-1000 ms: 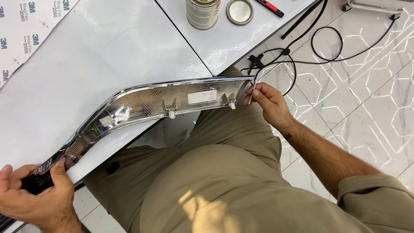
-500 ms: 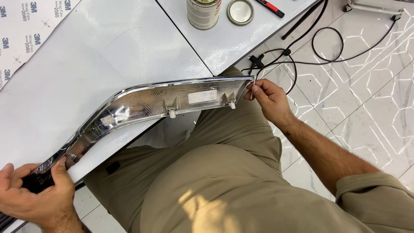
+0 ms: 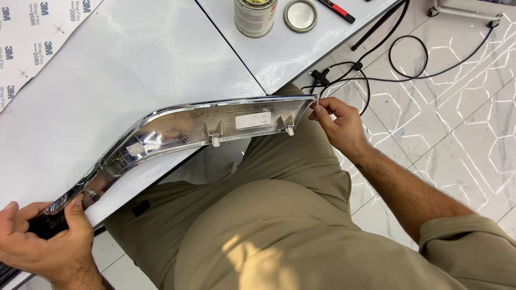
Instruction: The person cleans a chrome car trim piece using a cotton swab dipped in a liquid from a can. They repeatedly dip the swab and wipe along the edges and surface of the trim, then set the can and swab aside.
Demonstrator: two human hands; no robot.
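A long curved chrome trim piece (image 3: 183,129) lies with its inner side up, over the white table's edge and my lap. My left hand (image 3: 45,241) grips its dark lower-left end, thumb on top. My right hand (image 3: 336,121) is at the pointed right tip, fingertips pinched on a thin clear strip or film edge there. Two small plastic clips and a white label sit on the trim's inner face.
White table (image 3: 134,64) with a sheet of printed backing paper (image 3: 27,37) at the far left. A tin can (image 3: 255,16), its lid (image 3: 300,15) and a red-and-black tool (image 3: 336,9) stand at the back. Black cables (image 3: 376,70) trail over the patterned tile floor to the right.
My right hand has shifted slightly up and right at the trim's tip. The trim and my left hand stay almost still.
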